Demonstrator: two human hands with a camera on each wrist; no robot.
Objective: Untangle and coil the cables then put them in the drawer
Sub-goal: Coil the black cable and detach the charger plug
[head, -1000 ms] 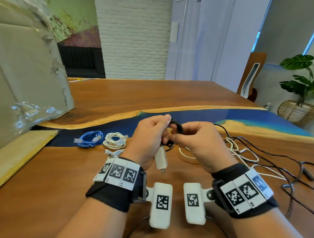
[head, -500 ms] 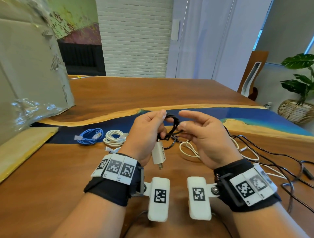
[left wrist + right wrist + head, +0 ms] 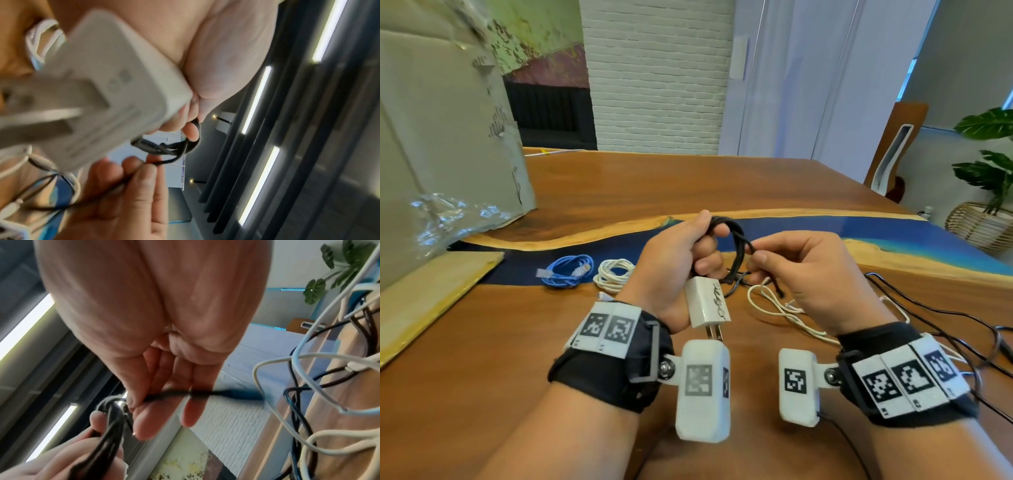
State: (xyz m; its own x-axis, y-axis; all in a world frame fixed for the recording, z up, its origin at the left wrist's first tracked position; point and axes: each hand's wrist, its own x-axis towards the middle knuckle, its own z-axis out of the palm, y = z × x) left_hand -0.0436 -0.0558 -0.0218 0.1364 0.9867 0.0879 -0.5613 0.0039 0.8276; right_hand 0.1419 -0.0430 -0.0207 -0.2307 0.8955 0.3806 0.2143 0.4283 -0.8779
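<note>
While both hands grip, black cable (image 3: pixel 736 246) loops tightly.

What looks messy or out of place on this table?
The black and white cables to the right of the right hand lie in a loose tangle, while the blue cable and white cable on the left are neatly coiled.

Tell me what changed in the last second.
The right hand let go of the black cable coil, opened, then pinched its loose end. The left hand still grips the coil, white charger dangling. Blue cable and white cable coil stayed put.
</note>
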